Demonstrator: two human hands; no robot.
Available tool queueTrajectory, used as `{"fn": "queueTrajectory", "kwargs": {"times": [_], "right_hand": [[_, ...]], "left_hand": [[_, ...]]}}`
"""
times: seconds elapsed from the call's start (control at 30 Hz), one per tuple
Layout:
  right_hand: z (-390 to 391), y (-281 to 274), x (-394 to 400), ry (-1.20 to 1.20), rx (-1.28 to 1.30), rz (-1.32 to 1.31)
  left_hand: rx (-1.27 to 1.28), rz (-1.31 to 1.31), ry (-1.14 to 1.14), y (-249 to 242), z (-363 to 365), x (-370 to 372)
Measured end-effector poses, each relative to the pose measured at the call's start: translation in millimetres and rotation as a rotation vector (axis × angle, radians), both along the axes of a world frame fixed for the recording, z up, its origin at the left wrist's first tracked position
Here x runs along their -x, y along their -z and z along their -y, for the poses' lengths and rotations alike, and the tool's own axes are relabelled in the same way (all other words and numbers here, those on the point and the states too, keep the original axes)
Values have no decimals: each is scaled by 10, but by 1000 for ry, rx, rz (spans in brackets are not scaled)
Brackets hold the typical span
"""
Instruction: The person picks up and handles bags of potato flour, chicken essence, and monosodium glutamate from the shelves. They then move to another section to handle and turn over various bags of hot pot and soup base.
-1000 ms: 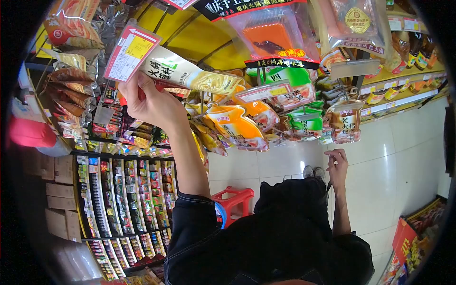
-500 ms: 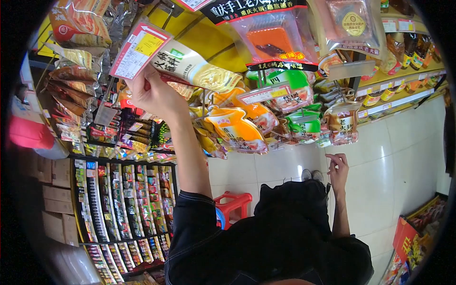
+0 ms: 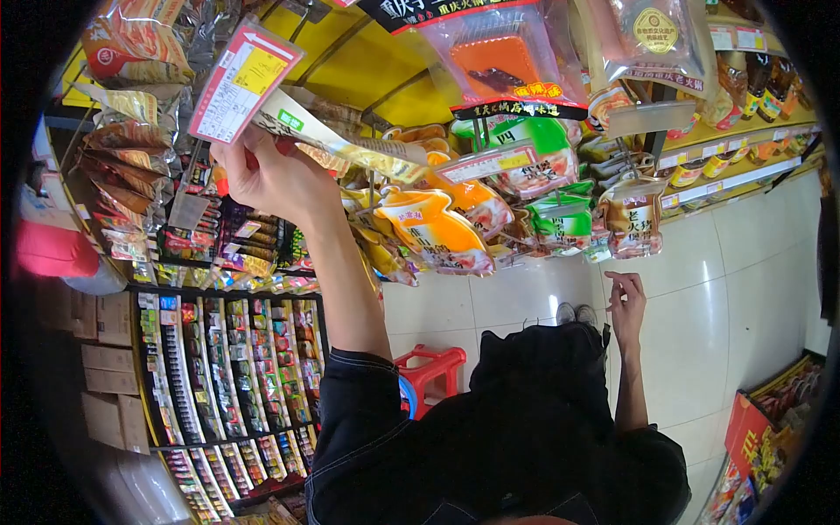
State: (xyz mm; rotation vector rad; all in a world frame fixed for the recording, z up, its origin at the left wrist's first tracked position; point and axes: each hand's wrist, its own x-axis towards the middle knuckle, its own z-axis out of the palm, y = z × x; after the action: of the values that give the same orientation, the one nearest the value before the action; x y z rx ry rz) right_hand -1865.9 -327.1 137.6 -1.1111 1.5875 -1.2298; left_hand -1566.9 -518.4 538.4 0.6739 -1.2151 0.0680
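My left hand (image 3: 278, 182) is raised to the hanging racks, its fingers closed on the near end of a white and green food packet (image 3: 328, 136). That packet is turned so that its face is seen at a slant. Right beside the fingers hangs a red, white and yellow price tag (image 3: 245, 79), which hides part of the grip. My right hand (image 3: 626, 306) hangs low at my side over the floor, holding nothing, with its fingers loosely bent and apart. Orange soup packets (image 3: 433, 229) hang between my two hands.
Large clear packs with an orange block (image 3: 494, 66) hang above. Green packets (image 3: 560, 219) and brown packets (image 3: 632, 219) hang to the right. A red stool (image 3: 433, 372) stands on the tiled floor (image 3: 674, 350). Packed shelves (image 3: 232, 367) and cardboard boxes (image 3: 109, 359) are at left.
My left hand has shifted slightly left and down, and the white and green packet has tilted so that less of its face shows. My right hand has dropped a little.
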Motion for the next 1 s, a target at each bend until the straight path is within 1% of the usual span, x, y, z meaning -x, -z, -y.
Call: {"fn": "queueTrajectory", "kwargs": {"times": [0.13,0.23,0.27,0.37,0.47,0.57,0.67,0.77,0.97,1.0], "right_hand": [[-23,-19,-22,3,-3,12],[-44,85,-11,-25,45,-77],[-46,120,-17,-19,60,-80],[-55,186,-14,-18,90,-91],[-70,207,-24,-27,86,-82],[-59,186,-25,-20,66,-46],[-38,85,-11,4,21,6],[-37,67,11,7,-12,8],[-42,119,39,8,-19,3],[-38,96,41,5,-20,5]], "left_hand": [[-109,-29,-34,3,3,-28],[-84,104,-159,25,22,-81],[-67,48,-84,35,6,-24],[-55,-13,-39,40,-60,96],[-34,-13,-13,-4,-54,202],[-45,-2,-62,-33,23,169],[-35,81,-225,-41,32,163],[-47,109,-273,-42,19,151],[-37,141,-297,-46,37,102],[-31,134,-272,-47,44,105]]}}
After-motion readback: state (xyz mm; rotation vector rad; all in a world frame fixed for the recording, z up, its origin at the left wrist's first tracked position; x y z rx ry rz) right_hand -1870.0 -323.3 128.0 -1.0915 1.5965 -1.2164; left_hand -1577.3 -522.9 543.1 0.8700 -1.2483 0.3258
